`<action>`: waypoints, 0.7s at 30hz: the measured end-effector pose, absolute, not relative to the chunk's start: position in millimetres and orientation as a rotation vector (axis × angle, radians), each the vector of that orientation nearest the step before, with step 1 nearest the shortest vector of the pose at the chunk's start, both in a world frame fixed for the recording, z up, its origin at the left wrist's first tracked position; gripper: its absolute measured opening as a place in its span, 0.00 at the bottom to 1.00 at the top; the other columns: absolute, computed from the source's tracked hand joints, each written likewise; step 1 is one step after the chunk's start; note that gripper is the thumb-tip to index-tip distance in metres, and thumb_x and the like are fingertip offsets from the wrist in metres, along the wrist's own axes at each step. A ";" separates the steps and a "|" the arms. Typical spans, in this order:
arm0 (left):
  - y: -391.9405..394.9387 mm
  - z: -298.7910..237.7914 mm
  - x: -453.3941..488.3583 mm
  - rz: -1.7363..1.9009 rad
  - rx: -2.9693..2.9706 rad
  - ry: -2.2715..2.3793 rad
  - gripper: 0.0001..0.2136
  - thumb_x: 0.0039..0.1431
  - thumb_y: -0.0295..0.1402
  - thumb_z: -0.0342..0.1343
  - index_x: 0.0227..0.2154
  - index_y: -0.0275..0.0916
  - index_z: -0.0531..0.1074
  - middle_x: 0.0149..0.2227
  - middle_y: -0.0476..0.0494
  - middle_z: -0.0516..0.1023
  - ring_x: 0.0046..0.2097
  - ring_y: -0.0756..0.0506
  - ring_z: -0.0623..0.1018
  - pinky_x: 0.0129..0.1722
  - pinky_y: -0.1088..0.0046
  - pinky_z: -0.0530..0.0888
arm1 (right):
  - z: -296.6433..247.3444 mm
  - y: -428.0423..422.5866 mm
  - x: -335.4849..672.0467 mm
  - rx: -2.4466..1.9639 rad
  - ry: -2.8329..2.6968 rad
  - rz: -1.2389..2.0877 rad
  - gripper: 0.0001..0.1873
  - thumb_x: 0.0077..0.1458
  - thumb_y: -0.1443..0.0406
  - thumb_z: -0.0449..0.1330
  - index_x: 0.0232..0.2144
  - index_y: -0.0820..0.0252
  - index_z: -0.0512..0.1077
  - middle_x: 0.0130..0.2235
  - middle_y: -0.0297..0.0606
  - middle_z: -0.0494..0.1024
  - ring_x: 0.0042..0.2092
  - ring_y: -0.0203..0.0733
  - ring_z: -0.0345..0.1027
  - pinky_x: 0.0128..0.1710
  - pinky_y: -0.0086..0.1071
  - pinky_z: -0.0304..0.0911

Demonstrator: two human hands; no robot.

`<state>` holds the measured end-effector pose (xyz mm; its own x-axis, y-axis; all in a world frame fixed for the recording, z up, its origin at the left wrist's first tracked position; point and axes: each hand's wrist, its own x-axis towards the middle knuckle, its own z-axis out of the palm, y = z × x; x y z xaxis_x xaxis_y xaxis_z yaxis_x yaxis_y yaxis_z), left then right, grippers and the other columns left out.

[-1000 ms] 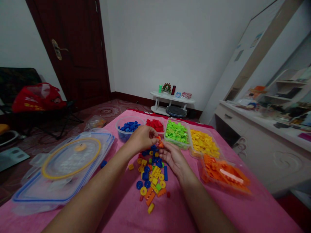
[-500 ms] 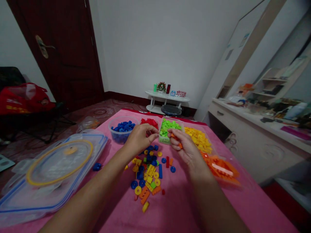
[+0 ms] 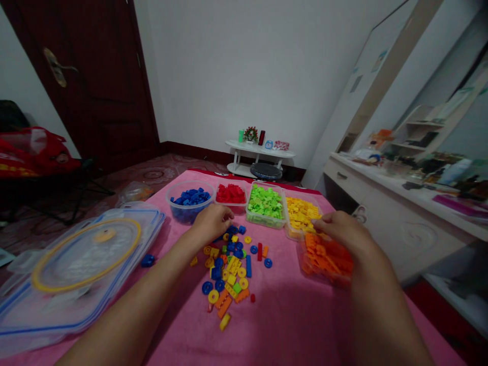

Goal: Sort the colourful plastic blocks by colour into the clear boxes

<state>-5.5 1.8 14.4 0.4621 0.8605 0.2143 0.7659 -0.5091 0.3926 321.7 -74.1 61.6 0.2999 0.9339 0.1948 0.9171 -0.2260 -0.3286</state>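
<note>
The right hand [image 3: 338,230] reaches over the right-hand tub [image 3: 304,267] of orange bricks [image 3: 323,258]; whether it grips anything cannot be told. The left hand [image 3: 212,222] curls at the far end of the mixed pile [image 3: 232,279], its grasp likewise unclear. Beyond stand blue, red, green and yellow bricks [image 3: 301,214]. Colour sorting seems in hand; the next move calls for any held piece going into its matching tub.

At the left, a red bag [image 3: 34,152] sits near a dark red door [image 3: 87,76]. Before the white wall [image 3: 229,66], a low white stand [image 3: 237,144] bears a plant [image 3: 250,134]. A cluttered white dresser [image 3: 375,203] stands at the right.
</note>
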 end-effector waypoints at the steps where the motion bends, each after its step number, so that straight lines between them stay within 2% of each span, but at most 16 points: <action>1: 3.3 10.7 -6.5 0.520 2.469 1.415 0.10 0.52 0.31 0.55 0.36 0.40 0.78 0.36 0.43 0.80 0.36 0.46 0.77 0.32 0.75 0.67 | 65.0 -74.1 314.3 -2.242 -1.655 0.034 0.17 0.48 0.57 0.59 0.12 0.56 0.70 0.16 0.38 0.68 0.19 0.40 0.61 0.24 0.35 0.51; 4: 6.7 0.9 -8.8 0.396 2.478 1.468 0.13 0.49 0.30 0.57 0.39 0.42 0.78 0.38 0.43 0.80 0.39 0.45 0.77 0.34 0.75 0.68 | 74.3 -72.6 280.4 -2.187 -1.774 0.042 0.12 0.50 0.59 0.57 0.21 0.57 0.75 0.25 0.42 0.75 0.27 0.43 0.66 0.27 0.36 0.53; 7: 8.9 -4.4 -10.5 0.325 2.509 1.513 0.14 0.47 0.30 0.58 0.39 0.43 0.78 0.39 0.44 0.80 0.40 0.44 0.77 0.36 0.73 0.69 | 70.5 -71.8 236.1 -1.947 -2.026 0.217 0.08 0.49 0.62 0.58 0.29 0.56 0.77 0.31 0.38 0.78 0.32 0.41 0.69 0.30 0.32 0.56; 11: 12.2 -6.2 -12.7 0.272 2.488 1.536 0.11 0.48 0.31 0.58 0.36 0.44 0.79 0.37 0.45 0.80 0.38 0.45 0.77 0.33 0.75 0.69 | 45.6 -78.3 179.3 -1.511 -2.371 0.478 0.12 0.46 0.67 0.60 0.36 0.54 0.77 0.35 0.34 0.79 0.36 0.38 0.70 0.34 0.29 0.58; 16: 14.5 -7.3 -14.8 0.270 2.454 1.557 0.13 0.47 0.30 0.58 0.37 0.45 0.79 0.36 0.47 0.80 0.38 0.46 0.77 0.33 0.77 0.69 | 19.7 -88.1 136.7 -1.230 -2.638 0.629 0.16 0.41 0.69 0.64 0.37 0.55 0.76 0.40 0.35 0.78 0.42 0.40 0.68 0.40 0.28 0.58; 21: 11.9 -9.1 -14.8 0.324 2.450 1.583 0.14 0.44 0.30 0.58 0.36 0.47 0.78 0.34 0.47 0.80 0.38 0.45 0.77 0.33 0.76 0.69 | 15.6 -82.0 134.0 -1.455 -2.601 0.439 0.09 0.42 0.71 0.62 0.30 0.57 0.76 0.36 0.36 0.78 0.41 0.41 0.68 0.37 0.29 0.56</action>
<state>-14.8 11.9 -9.1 0.4004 0.9136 0.0716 0.8682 -0.4032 0.2892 134.0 -82.0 15.6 -0.5270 0.8494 -0.0291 0.8119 0.4930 -0.3128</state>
